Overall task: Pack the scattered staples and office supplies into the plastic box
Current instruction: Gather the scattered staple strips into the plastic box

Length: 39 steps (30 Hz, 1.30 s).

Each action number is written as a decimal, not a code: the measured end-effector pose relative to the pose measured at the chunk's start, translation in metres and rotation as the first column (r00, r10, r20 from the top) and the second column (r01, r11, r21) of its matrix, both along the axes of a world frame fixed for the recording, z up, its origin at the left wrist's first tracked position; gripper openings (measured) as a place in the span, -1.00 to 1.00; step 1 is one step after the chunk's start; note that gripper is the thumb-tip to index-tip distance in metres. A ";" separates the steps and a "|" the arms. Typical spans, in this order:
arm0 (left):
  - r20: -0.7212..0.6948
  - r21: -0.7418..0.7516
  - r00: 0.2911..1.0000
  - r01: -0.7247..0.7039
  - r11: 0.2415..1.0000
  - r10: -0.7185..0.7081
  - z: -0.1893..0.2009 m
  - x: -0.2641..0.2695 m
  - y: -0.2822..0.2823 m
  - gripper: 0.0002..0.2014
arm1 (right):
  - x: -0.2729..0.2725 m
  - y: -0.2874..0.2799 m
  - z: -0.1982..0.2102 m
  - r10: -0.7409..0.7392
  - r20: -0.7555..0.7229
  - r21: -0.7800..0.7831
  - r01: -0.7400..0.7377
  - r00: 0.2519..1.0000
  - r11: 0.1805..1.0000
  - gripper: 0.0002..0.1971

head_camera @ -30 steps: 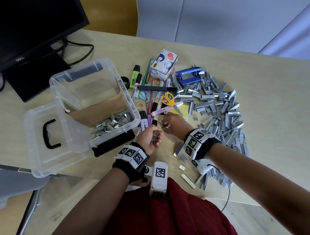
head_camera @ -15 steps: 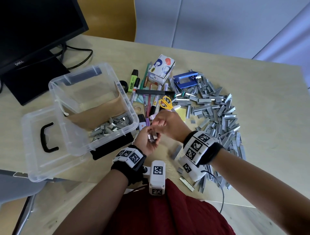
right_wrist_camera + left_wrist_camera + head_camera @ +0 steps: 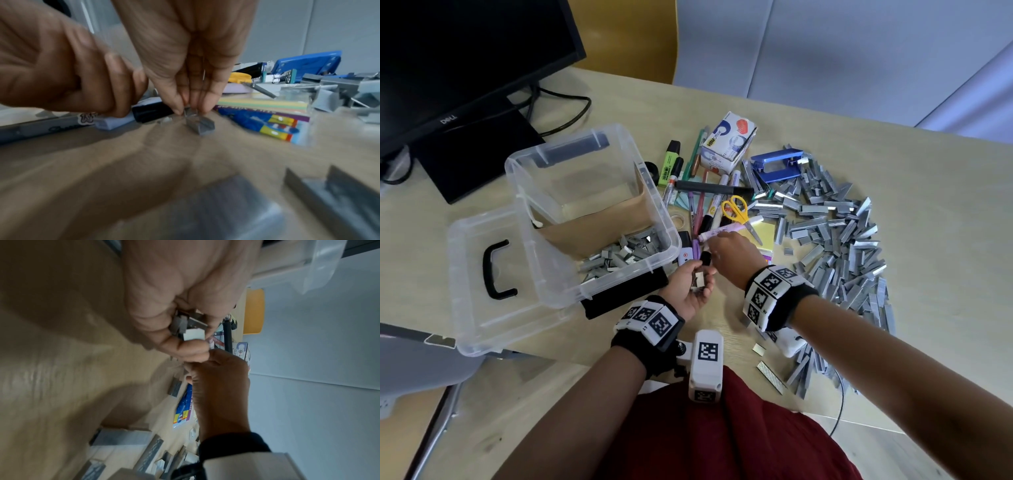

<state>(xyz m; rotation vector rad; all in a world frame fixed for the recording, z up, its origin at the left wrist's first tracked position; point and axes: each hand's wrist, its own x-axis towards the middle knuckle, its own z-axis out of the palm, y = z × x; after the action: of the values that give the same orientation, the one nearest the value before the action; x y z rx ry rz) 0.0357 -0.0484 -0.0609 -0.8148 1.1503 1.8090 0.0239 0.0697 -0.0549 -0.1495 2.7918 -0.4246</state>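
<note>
The clear plastic box [image 3: 619,278] stands open at the left, with grey staple strips [image 3: 619,255] heaped in its near corner. A big pile of loose staple strips [image 3: 835,240] covers the table at the right. My left hand [image 3: 697,284] hovers palm up just right of the box, its fingers curled round a few staple strips [image 3: 183,326]. Just beyond it my right hand [image 3: 717,245] reaches down to the table. In the right wrist view its fingertips [image 3: 179,110] pinch a small staple piece [image 3: 190,112], beside a short grey strip [image 3: 200,125].
The box's lid [image 3: 493,274] lies hinged open to the left. Markers, yellow scissors [image 3: 736,210], sticky notes [image 3: 765,233], a blue hole punch [image 3: 777,166] and a small carton [image 3: 729,142] lie between box and pile. A monitor [image 3: 465,68] stands at the back left.
My right hand lifted from the table to my left hand, then went back down to the table just beyond it. The left hand kept its staples and rose slightly.
</note>
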 end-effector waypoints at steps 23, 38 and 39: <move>-0.013 -0.007 1.000 -0.005 1.000 0.005 0.002 0.010 -0.007 -0.66 | 0.011 0.015 0.011 -0.145 0.138 -0.157 0.167 0.980 0.973 -0.79; 0.004 -0.023 0.999 -0.054 0.998 0.055 0.000 0.024 -0.017 -0.65 | 0.020 0.000 0.008 -0.085 0.075 -0.094 0.092 0.994 0.991 -0.83; 0.010 -0.020 0.998 -0.060 0.998 0.060 0.000 0.024 -0.017 -0.66 | 0.022 0.002 0.011 -0.129 0.063 -0.157 0.138 0.990 0.978 -0.84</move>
<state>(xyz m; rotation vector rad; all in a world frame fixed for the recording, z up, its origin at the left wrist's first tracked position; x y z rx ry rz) 0.0601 -0.0650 -0.0607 -0.8778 1.1501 1.8426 0.0456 0.0714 -0.0439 0.0134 2.7233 -0.6781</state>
